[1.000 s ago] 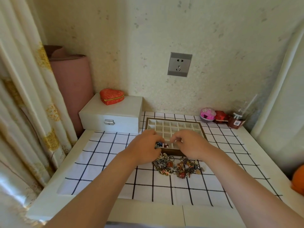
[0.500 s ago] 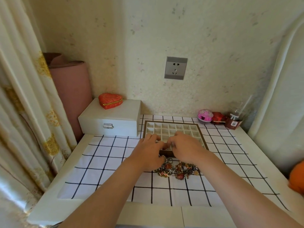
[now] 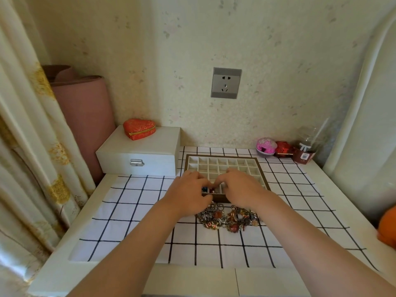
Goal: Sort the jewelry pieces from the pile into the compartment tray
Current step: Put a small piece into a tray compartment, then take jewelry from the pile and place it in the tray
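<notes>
A brown-framed tray (image 3: 222,156) with several white compartments lies on the checked cloth. The jewelry pile (image 3: 228,218), a tangle of metal chains with red and orange charms, sits just in front of it. My left hand (image 3: 188,195) and my right hand (image 3: 241,187) hover over the tray's near row, fingers curled and fingertips meeting. Between the fingertips they pinch a small jewelry piece (image 3: 209,190) with blue and red bits, mostly hidden by the fingers. The far compartments look bare.
A white latched box (image 3: 139,153) with a red heart-shaped case (image 3: 139,128) stands left of the tray. At the back right are a pink pod (image 3: 266,146), a red trinket (image 3: 283,148) and a plastic cup (image 3: 305,153). An orange object (image 3: 387,228) sits at the right edge.
Both hands stay at the tray's near row, fingertips drawn a little closer together. The view has shifted slightly.
</notes>
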